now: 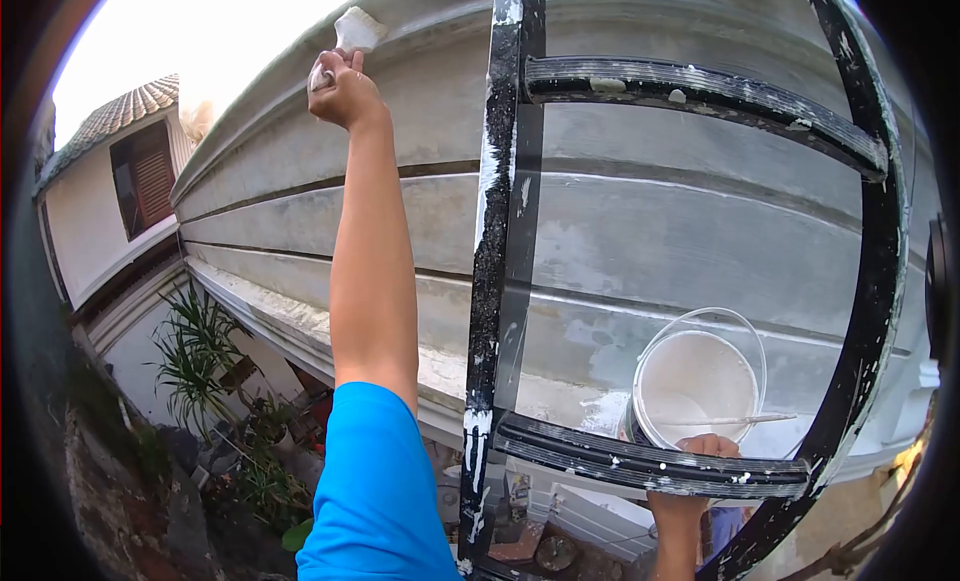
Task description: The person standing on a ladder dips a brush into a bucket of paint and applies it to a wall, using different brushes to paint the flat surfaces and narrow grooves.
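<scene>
Stretched out to the upper left, a blue-sleeved arm ends in my left hand (345, 89), whose fingers are closed round the handle of a paint brush (358, 31). The pale bristles are against the top moulding of the grey wall (640, 241). At the lower right my right hand (695, 476) wraps round a black ladder rung (590, 458), fingers over the top. Just behind that rung stands a white bucket (697, 386) with a wire handle raised, whitish paint inside and a thin stick lying across it.
The paint-spattered black ladder has a left rail (490, 241), a curved right rail (875, 271) and an upper rung (700, 96). Far below at left are plants (200, 356) and a white house (90, 221) with a tiled roof. Boards and clutter lie beneath the ladder.
</scene>
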`<state>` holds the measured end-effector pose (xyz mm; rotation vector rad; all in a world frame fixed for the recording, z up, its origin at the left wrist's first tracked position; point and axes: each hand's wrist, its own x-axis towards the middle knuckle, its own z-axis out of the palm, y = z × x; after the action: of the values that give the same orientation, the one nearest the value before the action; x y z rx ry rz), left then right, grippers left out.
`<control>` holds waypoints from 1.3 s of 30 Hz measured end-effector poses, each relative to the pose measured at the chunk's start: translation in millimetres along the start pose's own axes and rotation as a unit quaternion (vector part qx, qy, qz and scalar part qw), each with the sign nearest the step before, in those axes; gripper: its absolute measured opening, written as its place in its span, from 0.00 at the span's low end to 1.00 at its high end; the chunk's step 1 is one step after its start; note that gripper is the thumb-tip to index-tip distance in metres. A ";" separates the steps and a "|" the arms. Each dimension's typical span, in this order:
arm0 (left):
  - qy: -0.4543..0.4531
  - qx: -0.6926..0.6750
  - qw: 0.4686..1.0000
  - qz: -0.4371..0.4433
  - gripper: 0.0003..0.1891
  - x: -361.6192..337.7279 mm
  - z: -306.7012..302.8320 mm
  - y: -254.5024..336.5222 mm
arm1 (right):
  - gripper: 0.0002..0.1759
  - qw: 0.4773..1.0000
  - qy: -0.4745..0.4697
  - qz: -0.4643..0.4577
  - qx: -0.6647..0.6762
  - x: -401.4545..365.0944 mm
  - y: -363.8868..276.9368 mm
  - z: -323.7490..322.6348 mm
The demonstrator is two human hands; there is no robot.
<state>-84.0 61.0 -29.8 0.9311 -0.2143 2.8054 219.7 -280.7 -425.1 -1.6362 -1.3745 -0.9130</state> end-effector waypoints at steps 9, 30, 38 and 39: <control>-0.259 0.130 0.918 0.269 0.15 -124.1 22.6 -0.2 | 0.15 1.000 0.003 -0.014 -0.005 -3.4 3.2 4.6; -0.302 0.261 0.893 0.209 0.06 -212.2 13.1 -8.1 | 0.18 1.000 -0.001 0.001 -0.010 -0.1 -1.3 4.1; -0.329 -0.173 0.911 -0.181 0.02 -243.1 25.0 27.0 | 0.17 1.000 -0.015 -0.010 -0.017 -0.1 3.0 -1.3; -0.311 -0.170 0.917 -0.184 0.03 -233.9 20.3 22.0 | 0.17 1.000 0.003 -0.010 -0.008 -0.1 3.1 0.4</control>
<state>107.4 7.0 -156.5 1.5461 -0.5251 1.9753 222.7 -280.6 -425.7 -1.6332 -1.3851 -0.9420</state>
